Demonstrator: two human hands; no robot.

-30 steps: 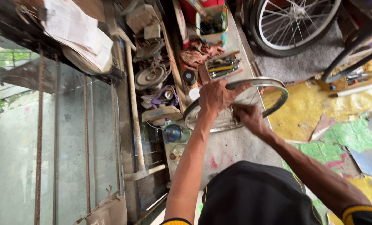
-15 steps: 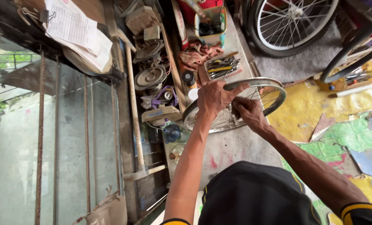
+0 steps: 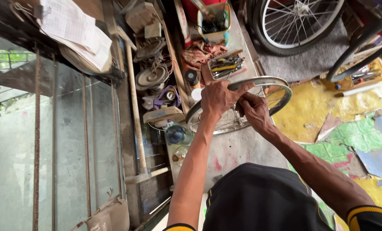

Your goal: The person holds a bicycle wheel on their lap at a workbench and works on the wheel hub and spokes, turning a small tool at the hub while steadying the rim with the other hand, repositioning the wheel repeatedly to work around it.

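A bare metal bicycle wheel rim [image 3: 281, 87] with thin spokes lies flat on a grey workbench [image 3: 229, 149]. My left hand [image 3: 219, 98] grips the top of the rim, fingers curled over its edge. My right hand [image 3: 253, 110] is beside it, closed among the spokes just inside the rim; whatever it pinches is too small to make out. Both forearms reach forward from my dark shirt with yellow trim.
A small tray of tools [image 3: 225, 66], a reddish rag [image 3: 201, 51] and a box of parts [image 3: 214, 19] sit beyond the rim. A complete tyred wheel [image 3: 298, 23] stands at the back. Metal discs and clutter [image 3: 150, 77] fill the left shelf; bars [image 3: 86, 145] run along the left.
Both hands stay on the rim; my left hand has shifted slightly along it and my right hand has moved closer beside it. The rim itself has barely moved.
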